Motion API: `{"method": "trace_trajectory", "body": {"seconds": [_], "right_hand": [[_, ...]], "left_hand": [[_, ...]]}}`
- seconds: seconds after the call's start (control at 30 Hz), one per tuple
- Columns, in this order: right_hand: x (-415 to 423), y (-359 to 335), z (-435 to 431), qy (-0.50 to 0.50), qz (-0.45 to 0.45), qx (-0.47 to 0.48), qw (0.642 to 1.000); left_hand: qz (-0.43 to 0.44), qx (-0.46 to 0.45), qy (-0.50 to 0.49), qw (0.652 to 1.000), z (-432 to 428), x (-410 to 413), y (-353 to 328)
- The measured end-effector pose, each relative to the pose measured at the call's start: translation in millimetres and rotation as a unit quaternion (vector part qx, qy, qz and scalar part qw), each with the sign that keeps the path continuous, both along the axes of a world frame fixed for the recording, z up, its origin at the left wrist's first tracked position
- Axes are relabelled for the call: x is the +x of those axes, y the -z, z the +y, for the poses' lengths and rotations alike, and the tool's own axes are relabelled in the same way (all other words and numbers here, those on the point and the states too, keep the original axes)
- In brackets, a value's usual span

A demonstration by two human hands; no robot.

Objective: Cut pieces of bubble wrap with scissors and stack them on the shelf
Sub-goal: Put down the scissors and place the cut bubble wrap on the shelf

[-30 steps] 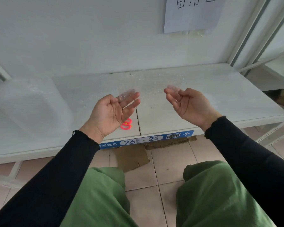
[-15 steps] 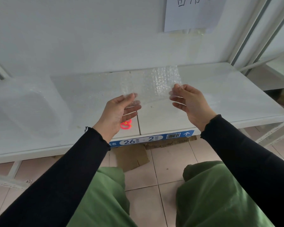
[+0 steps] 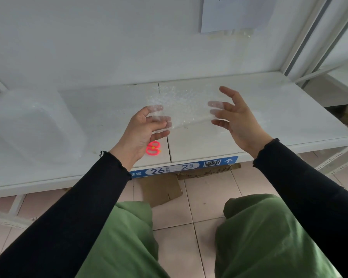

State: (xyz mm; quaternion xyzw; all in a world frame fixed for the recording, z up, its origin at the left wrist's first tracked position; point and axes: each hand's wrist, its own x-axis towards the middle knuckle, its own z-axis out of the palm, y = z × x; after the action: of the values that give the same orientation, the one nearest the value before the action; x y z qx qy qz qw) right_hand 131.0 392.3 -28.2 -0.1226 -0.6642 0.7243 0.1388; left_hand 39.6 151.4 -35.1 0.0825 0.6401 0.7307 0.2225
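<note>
A small clear piece of bubble wrap [image 3: 186,106] hangs low over the white shelf [image 3: 279,117], between my two hands. My left hand [image 3: 144,130] has its fingers spread, and the fingertips show blurred through the piece's left edge. My right hand [image 3: 234,117] is also spread, thumb raised, with its fingertips under the piece's right edge. Neither hand pinches it. Pink-handled scissors [image 3: 153,148] lie on the shelf near its front edge, partly hidden by my left hand. A big roll of bubble wrap [image 3: 30,125] sits on the shelf at the left.
A blue label strip [image 3: 185,167] runs along the shelf's front edge. Cardboard scraps [image 3: 161,189] lie on the tiled floor below. A paper sheet [image 3: 237,13] hangs on the back wall. A shelf upright [image 3: 307,35] stands at the right. My green-trousered knees are underneath.
Both hands were pinching the piece upright half a second ago. They have since spread their fingers, and the piece has tipped down flat toward the shelf.
</note>
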Motion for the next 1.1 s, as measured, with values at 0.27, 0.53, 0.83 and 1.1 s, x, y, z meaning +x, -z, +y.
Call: {"method": "trace_trajectory", "body": {"seconds": [0.27, 0.53, 0.83, 1.1], "right_hand": [[-5.8, 4.1, 5.0, 0.031, -0.105, -0.024, 0.994], [-9.7, 7.1, 28.4, 0.073, -0.046, 0.045, 0.995], [-8.6, -3.7, 145.4, 0.153, -0.026, 0.147, 0.977], [-28.2, 24.9, 225.6, 0.121, -0.088, 0.19, 0.97]], "left_hand": [[0.072, -0.042, 0.024, 0.996, 12.6, 0.4, 8.6], [-0.025, -0.037, 0.011, 0.999, 48.6, -7.6, 15.9], [0.163, -0.042, 0.06, 0.984, 171.7, -17.1, 23.6], [0.15, -0.118, 0.09, 0.978, 248.3, -37.2, 44.5]]}}
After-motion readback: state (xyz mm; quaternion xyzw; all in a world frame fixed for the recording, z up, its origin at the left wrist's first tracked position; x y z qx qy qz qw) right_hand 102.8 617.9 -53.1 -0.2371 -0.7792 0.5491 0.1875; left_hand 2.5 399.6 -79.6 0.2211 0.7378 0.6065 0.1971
